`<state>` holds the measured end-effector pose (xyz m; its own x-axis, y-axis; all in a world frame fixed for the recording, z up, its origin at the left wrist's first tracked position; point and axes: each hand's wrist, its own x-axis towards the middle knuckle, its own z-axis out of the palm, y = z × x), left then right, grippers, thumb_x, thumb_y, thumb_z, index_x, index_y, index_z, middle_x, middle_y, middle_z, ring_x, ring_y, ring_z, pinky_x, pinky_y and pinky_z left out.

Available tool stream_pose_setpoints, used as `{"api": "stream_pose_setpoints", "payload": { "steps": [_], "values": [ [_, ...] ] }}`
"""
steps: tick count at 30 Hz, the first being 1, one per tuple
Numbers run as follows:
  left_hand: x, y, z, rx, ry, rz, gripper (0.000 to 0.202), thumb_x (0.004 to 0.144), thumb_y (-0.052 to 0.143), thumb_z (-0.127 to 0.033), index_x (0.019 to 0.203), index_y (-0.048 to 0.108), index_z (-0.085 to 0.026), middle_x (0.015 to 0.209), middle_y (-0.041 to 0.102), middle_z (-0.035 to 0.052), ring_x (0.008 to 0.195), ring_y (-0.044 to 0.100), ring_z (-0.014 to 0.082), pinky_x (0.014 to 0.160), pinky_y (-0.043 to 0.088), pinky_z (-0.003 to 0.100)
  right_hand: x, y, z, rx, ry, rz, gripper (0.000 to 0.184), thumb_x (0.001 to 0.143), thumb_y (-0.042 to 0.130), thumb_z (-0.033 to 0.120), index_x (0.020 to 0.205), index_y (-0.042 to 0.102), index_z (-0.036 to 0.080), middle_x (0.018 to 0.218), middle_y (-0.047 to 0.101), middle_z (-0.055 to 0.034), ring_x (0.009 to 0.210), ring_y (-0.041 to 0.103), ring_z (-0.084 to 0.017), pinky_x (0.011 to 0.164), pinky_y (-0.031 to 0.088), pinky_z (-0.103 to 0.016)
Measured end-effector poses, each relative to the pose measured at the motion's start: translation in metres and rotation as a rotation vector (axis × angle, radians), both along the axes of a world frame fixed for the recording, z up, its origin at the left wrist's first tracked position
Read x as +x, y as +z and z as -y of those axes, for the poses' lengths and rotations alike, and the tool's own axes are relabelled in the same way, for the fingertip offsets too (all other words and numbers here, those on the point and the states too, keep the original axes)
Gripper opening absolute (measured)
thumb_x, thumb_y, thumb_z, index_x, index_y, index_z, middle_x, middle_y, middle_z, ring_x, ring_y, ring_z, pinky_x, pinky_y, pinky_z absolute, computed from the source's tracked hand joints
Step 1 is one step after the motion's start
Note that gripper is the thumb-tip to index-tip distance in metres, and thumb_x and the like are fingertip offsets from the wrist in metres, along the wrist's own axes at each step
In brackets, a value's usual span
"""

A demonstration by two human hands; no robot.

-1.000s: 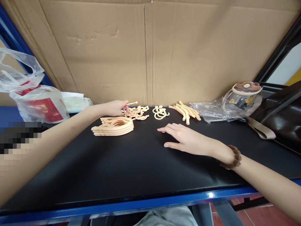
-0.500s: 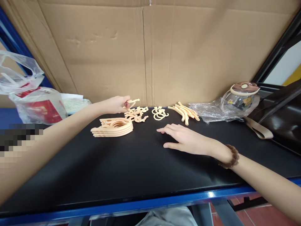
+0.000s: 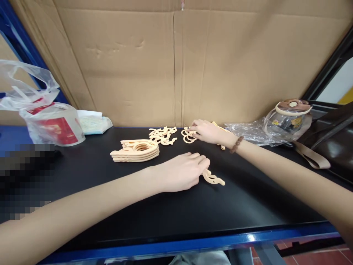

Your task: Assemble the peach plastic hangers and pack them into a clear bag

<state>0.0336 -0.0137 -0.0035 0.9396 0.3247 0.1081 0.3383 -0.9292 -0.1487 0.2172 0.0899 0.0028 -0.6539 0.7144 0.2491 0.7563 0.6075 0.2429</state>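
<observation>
My left hand [image 3: 189, 172] is low over the front middle of the black table, closed on a beige curved hanger centre piece [image 3: 213, 179] that sticks out to the right of the fingers. My right hand [image 3: 208, 131] reaches to the back, its bent fingertips closed on a beige hook in the pile of hanger hooks [image 3: 189, 137]; the exact grip is partly hidden. Left of that lies a pile of similar centre pieces [image 3: 165, 139]. Several hangers [image 3: 135, 156] are stacked further left. My right hand and wrist mostly cover the long curved hanger arms [image 3: 223, 147].
A cardboard wall [image 3: 124, 73] closes off the back. At the left stand a plastic bag with a red-and-white tub [image 3: 55, 125] and a packet [image 3: 95, 123]. Crumpled clear wrap [image 3: 245, 132], a clear bottle [image 3: 289, 119] and a dark bag [image 3: 335, 136] are at the right. The table edge [image 3: 165, 244] is blue.
My left hand has brought the centre piece from the back pile toward the front middle. My right hand has moved back from the open table onto the hooks.
</observation>
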Motion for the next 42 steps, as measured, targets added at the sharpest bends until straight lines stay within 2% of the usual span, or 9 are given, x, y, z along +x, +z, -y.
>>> {"api": "stream_pose_setpoints", "payload": {
  "steps": [6,14,20,23,27,31,35,39,42],
  "values": [
    [-0.014,-0.008,-0.004,-0.121,0.001,0.099,0.016,0.091,0.048,-0.014,0.106,0.049,-0.018,0.108,0.058,0.0063,0.095,0.057,0.0197,0.082,0.044,0.031,-0.016,-0.009,-0.013,0.067,0.021,0.097,0.025,0.094,0.045,0.018,0.097,0.068,0.009,0.108,0.06,-0.0163,0.1,0.054,-0.026,0.084,0.037,-0.035],
    [-0.038,-0.022,0.0,-0.084,0.076,0.148,0.023,0.097,0.038,-0.019,0.113,0.054,-0.021,0.121,0.056,0.0069,0.106,0.056,0.0205,0.086,0.05,0.033,-0.017,-0.005,0.013,0.187,-0.006,0.027,0.032,0.098,0.032,0.018,0.098,0.061,0.007,0.099,0.063,-0.0166,0.093,0.055,-0.025,0.082,0.035,-0.037],
    [-0.037,-0.031,0.003,-0.269,0.156,0.364,0.024,0.099,0.038,-0.021,0.116,0.055,-0.022,0.118,0.06,0.0034,0.107,0.059,0.0171,0.088,0.05,0.03,-0.011,-0.022,0.067,-0.158,-0.097,-0.446,0.015,0.088,0.052,0.025,0.082,0.063,0.017,0.083,0.066,-0.0029,0.068,0.057,-0.013,0.06,0.038,-0.025],
    [-0.035,-0.031,0.004,-0.335,0.171,0.407,0.023,0.098,0.04,-0.021,0.114,0.056,-0.023,0.115,0.062,0.0028,0.1,0.062,0.0166,0.086,0.05,0.03,-0.011,-0.028,0.082,-0.243,-0.119,-0.504,0.018,0.087,0.055,0.031,0.081,0.066,0.018,0.081,0.068,-0.0016,0.067,0.057,-0.013,0.058,0.038,-0.025],
    [-0.036,-0.026,0.005,-0.4,0.185,0.406,0.019,0.094,0.049,-0.022,0.111,0.058,-0.024,0.112,0.062,0.0012,0.089,0.063,0.014,0.076,0.05,0.026,-0.003,-0.017,0.083,-0.356,-0.09,-0.487,0.035,0.091,0.048,0.046,0.078,0.069,0.02,0.073,0.068,0.0,0.064,0.058,-0.013,0.057,0.037,-0.026],
    [-0.041,-0.021,0.001,-0.371,0.219,0.411,0.022,0.096,0.047,-0.031,0.112,0.059,-0.025,0.111,0.062,0.0014,0.096,0.06,0.0152,0.083,0.048,0.028,0.023,-0.001,0.073,-0.114,-0.315,-0.371,0.032,0.092,0.048,0.043,0.085,0.069,0.02,0.079,0.07,-0.0032,0.073,0.063,-0.018,0.063,0.039,-0.028],
    [-0.047,-0.022,-0.009,-0.328,0.215,0.389,0.029,0.099,0.038,-0.027,0.119,0.058,-0.025,0.122,0.059,0.0028,0.111,0.056,0.0164,0.096,0.044,0.031,0.05,-0.001,0.06,-0.05,-0.639,-0.136,0.032,0.092,0.045,0.043,0.094,0.066,0.019,0.085,0.071,-0.0086,0.08,0.066,-0.024,0.061,0.039,-0.029],
    [-0.05,-0.027,-0.018,-0.308,0.268,0.369,0.032,0.099,0.036,-0.03,0.122,0.057,-0.024,0.122,0.059,0.0043,0.113,0.055,0.0177,0.097,0.043,0.032,0.051,-0.012,0.053,-0.024,-0.729,-0.077,0.048,0.091,0.042,0.055,0.1,0.062,0.012,0.083,0.07,-0.0149,0.08,0.068,-0.03,0.061,0.042,-0.032],
    [-0.051,-0.029,-0.02,-0.291,0.269,0.354,0.031,0.099,0.037,-0.03,0.118,0.06,-0.022,0.12,0.06,0.0039,0.112,0.055,0.0175,0.098,0.043,0.032,0.042,-0.019,0.051,0.011,-0.773,-0.064,0.047,0.091,0.044,0.051,0.107,0.057,0.009,0.086,0.07,-0.0186,0.083,0.068,-0.033,0.061,0.042,-0.033]
  ]
}}
